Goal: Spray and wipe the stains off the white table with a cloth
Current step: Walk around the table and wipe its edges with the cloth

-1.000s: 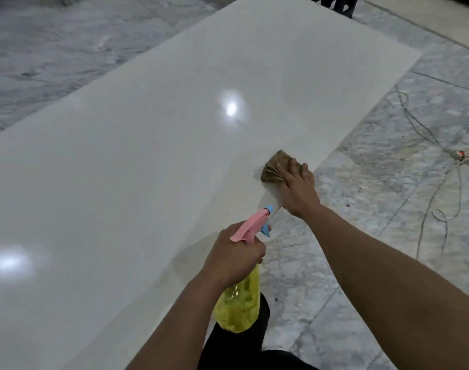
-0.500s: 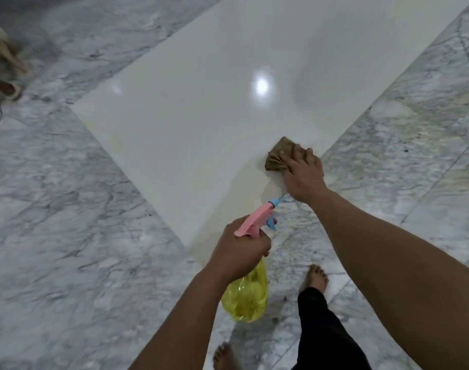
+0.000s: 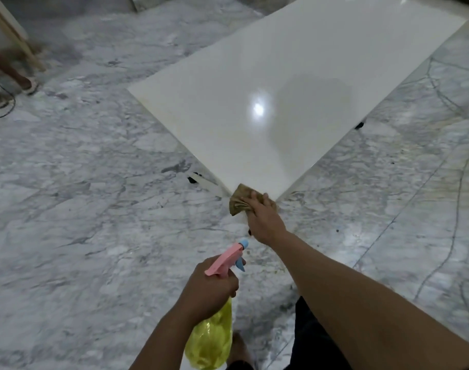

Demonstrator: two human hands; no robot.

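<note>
Grey-veined marble floor (image 3: 81,209) fills the room on all sides of the white table (image 3: 294,89), a glossy rectangle with one ceiling light reflected near its middle; the table's long axis runs away toward the upper right, its nearest corner pointing at the person. Thin cables (image 3: 452,182) trail over the floor right of the table. No writing or labels readable anywhere. At that near corner, right hand (image 3: 265,220) presses a crumpled brown cloth (image 3: 240,202) flat-fingered onto the surface. Below the corner, left hand (image 3: 209,289) grips the spray bottle (image 3: 212,343): yellow body, pink head, blue nozzle aimed up toward the table.
</note>
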